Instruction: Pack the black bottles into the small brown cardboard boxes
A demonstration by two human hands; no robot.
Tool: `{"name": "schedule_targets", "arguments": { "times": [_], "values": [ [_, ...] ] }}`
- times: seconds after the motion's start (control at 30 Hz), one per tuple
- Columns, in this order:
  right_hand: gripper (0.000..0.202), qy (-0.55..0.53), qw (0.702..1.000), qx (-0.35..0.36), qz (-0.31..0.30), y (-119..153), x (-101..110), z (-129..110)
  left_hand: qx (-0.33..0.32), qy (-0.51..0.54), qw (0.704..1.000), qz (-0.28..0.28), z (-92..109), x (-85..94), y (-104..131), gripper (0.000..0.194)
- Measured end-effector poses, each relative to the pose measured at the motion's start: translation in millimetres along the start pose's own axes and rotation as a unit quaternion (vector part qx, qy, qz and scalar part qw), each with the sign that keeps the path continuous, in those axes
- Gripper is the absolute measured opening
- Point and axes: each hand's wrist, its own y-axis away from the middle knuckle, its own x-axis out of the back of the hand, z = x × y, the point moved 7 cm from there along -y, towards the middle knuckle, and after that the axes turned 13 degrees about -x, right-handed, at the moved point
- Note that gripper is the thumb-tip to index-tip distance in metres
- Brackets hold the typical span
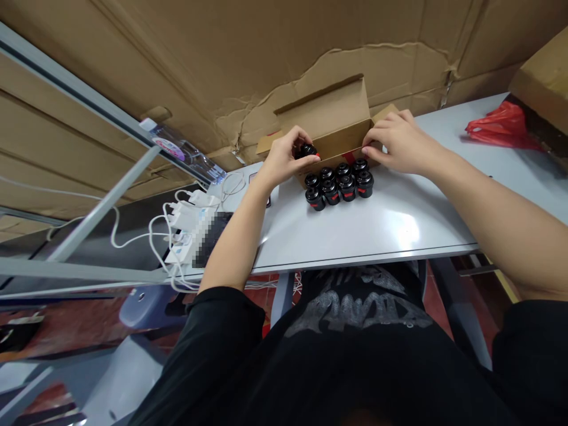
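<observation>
An open cardboard box [326, 118] stands at the back of the white table, its lid raised. My left hand [288, 155] is closed round a black bottle [307, 150] at the box's left end; the bottle's lower part is hidden. My right hand [394, 142] pinches the front wall of the box near its right end. Several black bottles [347, 187] with red marks stand upright in two rows on the table, just in front of the box.
White cables and a power strip [181, 236] lie at the left, beside a metal frame [106, 198]. A plastic bottle [186, 151] leans behind the frame. A red plastic bag [501, 127] and a cardboard box [545, 83] are at the right.
</observation>
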Motion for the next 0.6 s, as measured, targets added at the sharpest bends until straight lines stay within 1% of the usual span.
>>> {"name": "schedule_targets", "arguments": {
  "times": [0.1,0.17,0.23,0.4,0.53,0.6],
  "values": [
    [0.04,-0.002,1.0,0.0,-0.002,-0.1,0.2,0.2,0.012,0.009,1.0,0.001,0.4,1.4,-1.2,0.035],
    [0.041,-0.002,1.0,0.0,-0.007,0.5,0.8,-1.1,0.012,0.023,1.0,-0.008,4.1,1.2,-1.4,0.031],
    [0.041,-0.002,1.0,-0.004,-0.012,1.3,1.7,-2.7,0.003,0.038,0.999,-0.021,9.6,1.3,-0.9,0.031],
    [0.046,-0.005,1.0,-0.015,-0.022,2.9,3.5,-6.3,-0.019,0.043,0.998,-0.045,20.6,4.5,2.4,0.041],
    [0.043,0.0,1.0,-0.013,-0.026,3.3,4.1,-7.6,-0.042,0.045,0.997,-0.053,24.9,4.4,4.3,0.033],
    [0.04,0.002,1.0,-0.012,-0.024,3.2,4.2,-7.5,-0.041,0.041,0.997,-0.06,23.6,3.0,5.1,0.033]
  ]
}}
